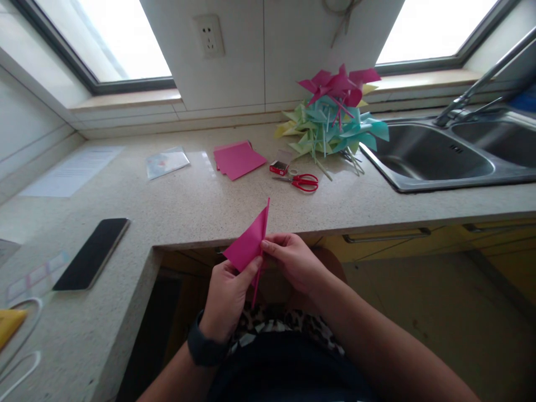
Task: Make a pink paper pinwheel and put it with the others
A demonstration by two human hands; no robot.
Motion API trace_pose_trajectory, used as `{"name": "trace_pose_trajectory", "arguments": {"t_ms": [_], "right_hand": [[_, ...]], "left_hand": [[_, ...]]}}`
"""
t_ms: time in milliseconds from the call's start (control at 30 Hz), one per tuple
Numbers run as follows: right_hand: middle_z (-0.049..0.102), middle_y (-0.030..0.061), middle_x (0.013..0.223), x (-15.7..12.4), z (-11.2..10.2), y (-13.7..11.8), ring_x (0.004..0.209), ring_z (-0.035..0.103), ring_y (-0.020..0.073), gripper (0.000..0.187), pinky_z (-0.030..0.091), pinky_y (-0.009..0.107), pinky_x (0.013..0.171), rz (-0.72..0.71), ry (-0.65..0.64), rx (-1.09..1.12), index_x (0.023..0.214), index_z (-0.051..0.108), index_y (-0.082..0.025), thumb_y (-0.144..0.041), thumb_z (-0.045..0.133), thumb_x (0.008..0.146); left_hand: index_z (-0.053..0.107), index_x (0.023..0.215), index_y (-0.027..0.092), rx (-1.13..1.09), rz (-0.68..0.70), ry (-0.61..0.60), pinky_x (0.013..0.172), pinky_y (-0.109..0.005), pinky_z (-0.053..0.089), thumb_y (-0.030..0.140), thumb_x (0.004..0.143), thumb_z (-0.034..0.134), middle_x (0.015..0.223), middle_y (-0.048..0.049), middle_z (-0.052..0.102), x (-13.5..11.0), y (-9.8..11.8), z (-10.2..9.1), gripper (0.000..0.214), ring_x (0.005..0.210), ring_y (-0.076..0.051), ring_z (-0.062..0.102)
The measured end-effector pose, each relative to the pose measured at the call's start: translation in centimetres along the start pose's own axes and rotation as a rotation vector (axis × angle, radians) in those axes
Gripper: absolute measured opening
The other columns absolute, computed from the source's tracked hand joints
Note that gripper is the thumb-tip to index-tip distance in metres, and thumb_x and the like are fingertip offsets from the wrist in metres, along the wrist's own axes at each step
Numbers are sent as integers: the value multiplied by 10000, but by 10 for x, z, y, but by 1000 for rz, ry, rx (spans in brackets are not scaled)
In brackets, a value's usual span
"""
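Observation:
Just off the counter's front edge I hold a sheet of pink paper (246,241), its right side rolled into a thin tube (267,215). My left hand (226,293) is closed on the sheet's lower part, with the thumb against the tube. From the right, my right hand (295,261) pinches the tube between thumb and fingers. The tube stands nearly upright, leaning slightly, and sticks out above and below my hands. Farther back on the counter lie a stack of pink paper sheets (240,161), red-handled scissors (305,182) and a small red box (278,167).
Pink, teal and pale yellow paper pinwheels (341,120) are piled by the steel sink (439,153). A black phone (92,254) lies on the left counter, near a white cable (39,310). A printed sheet (71,170) and a clear packet (167,163) lie behind it.

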State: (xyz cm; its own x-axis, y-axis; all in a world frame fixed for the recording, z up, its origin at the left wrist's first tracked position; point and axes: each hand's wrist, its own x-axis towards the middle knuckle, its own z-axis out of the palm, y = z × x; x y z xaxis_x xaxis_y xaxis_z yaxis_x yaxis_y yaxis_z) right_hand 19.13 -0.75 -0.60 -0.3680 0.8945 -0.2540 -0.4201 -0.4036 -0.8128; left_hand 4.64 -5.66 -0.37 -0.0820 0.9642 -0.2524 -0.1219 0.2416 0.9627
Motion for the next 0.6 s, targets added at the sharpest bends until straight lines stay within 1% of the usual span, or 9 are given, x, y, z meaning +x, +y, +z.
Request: {"name": "trace_pose_trajectory", "arguments": {"t_ms": [167, 333, 600], "right_hand": [[695, 24, 695, 2, 3, 1, 612, 575, 114, 299, 452, 269, 627, -3, 63, 9, 740, 751, -145, -399, 883, 654], [667, 8, 627, 3, 5, 2, 543, 554, 102, 334, 442, 257, 561, 9, 108, 18, 701, 720, -137, -401, 903, 608], [635, -11, 583, 4, 9, 4, 496, 527, 88, 367, 397, 228, 485, 10, 171, 38, 666, 666, -148, -389, 925, 568]], "left_hand": [[793, 954, 145, 99, 27, -12, 713, -277, 512, 407, 803, 776, 803, -55, 747, -1, 6, 0, 303, 747, -189, 666], [787, 852, 117, 194, 26, -25, 607, -255, 462, 443, 809, 751, 686, -36, 701, -5, 11, -1, 330, 628, -160, 606], [733, 766, 132, 279, 42, -62, 629, -258, 456, 452, 822, 726, 621, -7, 626, -6, 9, 2, 325, 650, -163, 585]]}}
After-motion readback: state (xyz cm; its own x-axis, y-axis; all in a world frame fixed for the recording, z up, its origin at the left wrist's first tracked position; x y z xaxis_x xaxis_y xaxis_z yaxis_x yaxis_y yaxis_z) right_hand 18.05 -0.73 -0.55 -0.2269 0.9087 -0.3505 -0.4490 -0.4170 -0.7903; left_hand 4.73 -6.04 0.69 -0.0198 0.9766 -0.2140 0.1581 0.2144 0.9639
